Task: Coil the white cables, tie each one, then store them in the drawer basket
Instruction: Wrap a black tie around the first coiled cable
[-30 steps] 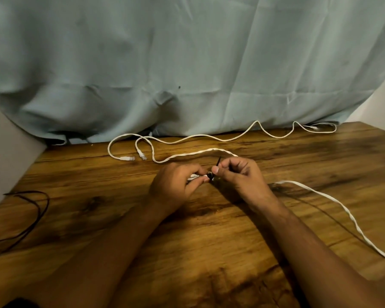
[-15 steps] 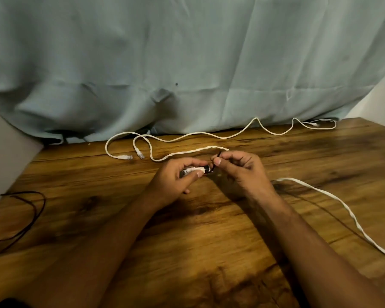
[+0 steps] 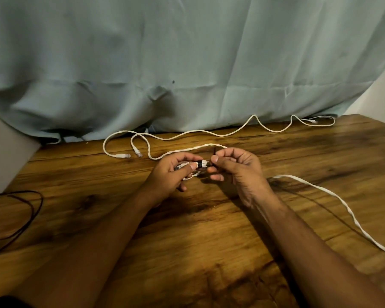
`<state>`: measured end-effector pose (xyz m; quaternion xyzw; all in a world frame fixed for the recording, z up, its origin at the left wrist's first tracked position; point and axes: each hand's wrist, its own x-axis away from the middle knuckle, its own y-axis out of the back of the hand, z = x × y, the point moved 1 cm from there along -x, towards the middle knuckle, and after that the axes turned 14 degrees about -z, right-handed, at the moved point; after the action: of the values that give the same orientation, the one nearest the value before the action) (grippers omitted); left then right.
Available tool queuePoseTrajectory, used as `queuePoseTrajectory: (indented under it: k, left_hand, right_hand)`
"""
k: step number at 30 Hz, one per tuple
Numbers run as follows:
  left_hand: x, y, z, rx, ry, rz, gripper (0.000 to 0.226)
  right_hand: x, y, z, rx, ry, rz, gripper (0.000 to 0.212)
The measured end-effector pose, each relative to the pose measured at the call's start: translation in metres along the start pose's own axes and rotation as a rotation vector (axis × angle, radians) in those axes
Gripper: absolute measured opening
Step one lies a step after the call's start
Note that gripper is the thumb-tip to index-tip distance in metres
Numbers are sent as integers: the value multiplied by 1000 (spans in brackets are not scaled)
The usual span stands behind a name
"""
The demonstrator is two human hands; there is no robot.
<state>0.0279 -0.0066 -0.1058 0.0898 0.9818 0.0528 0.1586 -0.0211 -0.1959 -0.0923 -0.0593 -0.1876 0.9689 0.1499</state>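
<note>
Left hand (image 3: 171, 174): fingers are curling round the folded end of a white cable (image 3: 202, 163), holding it just above the table (image 3: 187, 236).
Right hand (image 3: 238, 167): thumb and forefinger are pinching a black tie (image 3: 214, 151) that is banding the fold (remaining fingers loosely bent).
Cable remainder: is trailing rightwards across the wood to the frame edge.
Second white cable (image 3: 209, 131): is lying loose along the curtain (image 3: 187, 63).
</note>
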Motion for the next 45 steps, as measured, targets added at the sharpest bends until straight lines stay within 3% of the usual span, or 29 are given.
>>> queuePoseTrajectory:
  k: [5,14,20,25,33,40,45]
  left_hand:
    - [0,-1,1,25,13,-17,22]
    - [-2,-3,3,44,32,-52,20]
    - [0,-4,2,6,16,-71,22]
    - [-1,-4,3,2,6,-60,23]
    - [0,-6,3,-42,-18,-51,20]
    - [0,-6,3,-86,-66,-42,20]
    - [2,-5,0,-69,-60,-38,21]
  right_hand:
    - [2,0,3,120,110,-12,11]
    - [3,-6,-2,-13,-36,71,15]
    - [5,-3,2,146,125,32,10]
    - [-2,5,6,630,402,29,16]
    - [0,5,12,956,567,-38,13]
    - [1,-2,8,1026,646,-18,6]
    - [-1,1,4,944,582,-29,12]
